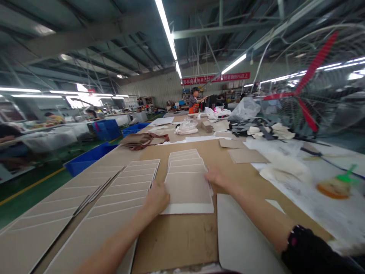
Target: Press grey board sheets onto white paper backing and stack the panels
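A fanned row of tan cardboard pieces with white edges point(186, 179) lies on the brown cardboard-covered table point(176, 239) in front of me. My left hand point(156, 196) rests with curled fingers on the left edge of the nearest piece. My right hand point(216, 176) lies flat against that piece's right edge. Neither hand lifts anything. To the left, longer rows of overlapped tan pieces point(125, 188) stretch toward me. A grey-white sheet point(242, 236) lies under my right forearm.
A pot with an orange rim and a green brush point(338, 184) stands at the right on white paper. A large fan with red blades point(306, 91) stands behind it. Piles of scraps, bags and boxes point(251, 125) fill the far table. Blue bins point(88, 156) sit left; people work beyond.
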`<state>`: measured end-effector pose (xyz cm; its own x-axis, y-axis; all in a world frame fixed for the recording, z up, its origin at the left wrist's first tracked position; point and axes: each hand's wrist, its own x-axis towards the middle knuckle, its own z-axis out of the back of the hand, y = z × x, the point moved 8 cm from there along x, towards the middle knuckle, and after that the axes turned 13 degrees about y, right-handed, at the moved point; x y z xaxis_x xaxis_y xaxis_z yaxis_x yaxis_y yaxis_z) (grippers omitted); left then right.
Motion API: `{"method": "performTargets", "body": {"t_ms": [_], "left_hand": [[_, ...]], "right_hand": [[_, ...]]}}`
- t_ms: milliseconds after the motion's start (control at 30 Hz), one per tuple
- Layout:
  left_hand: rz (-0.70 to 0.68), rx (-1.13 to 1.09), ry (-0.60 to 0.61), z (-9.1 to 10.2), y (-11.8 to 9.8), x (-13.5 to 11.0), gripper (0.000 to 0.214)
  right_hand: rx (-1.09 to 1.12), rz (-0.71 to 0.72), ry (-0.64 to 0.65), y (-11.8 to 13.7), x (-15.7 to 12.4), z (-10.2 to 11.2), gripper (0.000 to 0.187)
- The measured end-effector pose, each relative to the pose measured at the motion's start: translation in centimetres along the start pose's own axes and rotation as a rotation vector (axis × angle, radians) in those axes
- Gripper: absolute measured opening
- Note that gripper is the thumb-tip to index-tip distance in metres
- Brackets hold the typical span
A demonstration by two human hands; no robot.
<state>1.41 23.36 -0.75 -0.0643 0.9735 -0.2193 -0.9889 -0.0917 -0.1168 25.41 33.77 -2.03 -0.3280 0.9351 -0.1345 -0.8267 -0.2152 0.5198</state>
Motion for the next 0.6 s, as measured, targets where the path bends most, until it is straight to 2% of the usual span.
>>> {"method": "performTargets", "body": {"t_ms": [100, 167, 267, 333, 400, 500, 600], "left_hand": [[-0.165, 0.051, -0.056, 0.3, -3.1, -2.8, 0.043], [-0.373, 0.044, -0.016, -0.7, -6.7, -5.8, 0.045], [-0.762, -0.027, 0.136, -3.8, -12.9, -11.2, 0.045], [-0.868, -0.022, 0.212, -6.4, -15.6, -13.3, 0.075], [-0.961, 0.039, 0.258, -9.2, -17.5, -14.0, 0.092], [-1.02, 0.14, 0.205, -12.0, -18.8, -12.9, 0.084], [-1.041, 0.205, 0.112, -13.5, -19.3, -11.4, 0.074]], "right_hand": [[-0.022, -0.144, -0.008, -4.6, -2.9, 3.4, 0.025], [-0.031, -0.203, -0.001, -8.1, -5.8, 5.3, 0.025], [-0.04, -0.275, 0.02, -12.7, -10.7, 6.7, 0.023], [-0.038, -0.31, 0.029, -15.0, -13.6, 6.7, 0.022], [-0.028, -0.322, 0.027, -16.6, -15.8, 6.3, 0.022], [-0.014, -0.311, 0.004, -18.0, -17.2, 6.0, 0.024], [-0.031, -0.299, -0.04, -18.8, -16.2, 6.6, 0.024]]}}
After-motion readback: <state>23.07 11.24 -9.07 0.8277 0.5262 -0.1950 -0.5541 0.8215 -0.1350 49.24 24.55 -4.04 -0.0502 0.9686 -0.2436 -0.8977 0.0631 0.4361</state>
